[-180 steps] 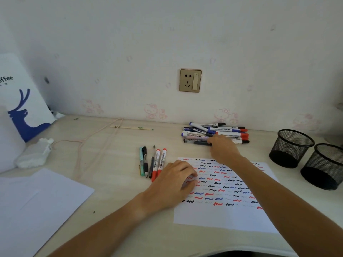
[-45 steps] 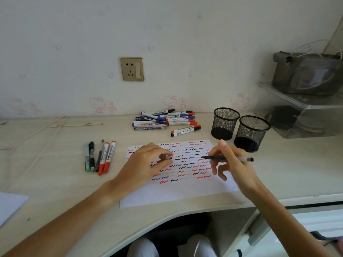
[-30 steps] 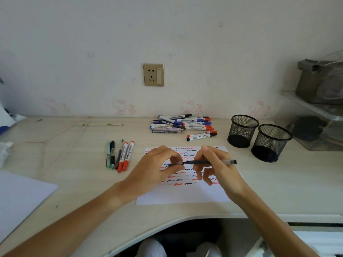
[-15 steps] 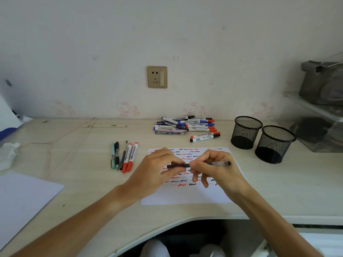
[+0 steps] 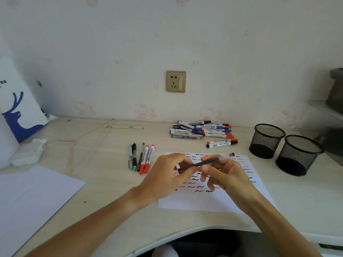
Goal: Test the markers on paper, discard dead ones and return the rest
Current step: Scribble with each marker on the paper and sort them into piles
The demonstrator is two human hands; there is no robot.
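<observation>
**Both hands on one pen**

From the head view we see our left hand (image 5: 167, 175) and right hand (image 5: 225, 175) pinching one thin black pen (image 5: 202, 163) above the scribbled paper (image 5: 213, 203). Its long axis runs from eight o'clock to two o'clock. We count two mesh cups (image 5: 266, 140), five sorted pens (image 5: 141, 158) at nine o'clock, and one marker pile (image 5: 201, 131) at twelve.
</observation>
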